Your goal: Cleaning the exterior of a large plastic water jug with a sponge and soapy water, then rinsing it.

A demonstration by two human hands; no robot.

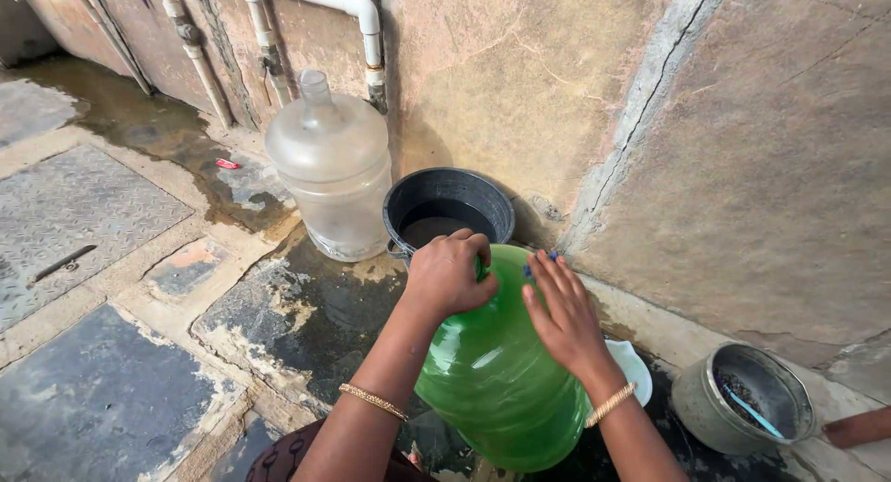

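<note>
Green jug point(497, 371): translucent green plastic, smooth, rounded body; it lies tilted with its neck toward the black bucket, directly in front of me.
Black bucket point(448, 206): round, dark plastic, dark water inside; it stands against the wall.
Clear jug point(331, 162): cloudy, ribbed, upright, to the left of the bucket.
Ground point(102, 389): rough wet concrete with metal tread plates.
My left hand point(448, 276): fingers curled tight over the green jug's neck, wrist bent down, gold bangle on the forearm.
My right hand point(561, 317): fingers extended flat, palm pressed against the jug's shoulder.
Grey pot point(745, 398): round, grimy, on the right.
</note>
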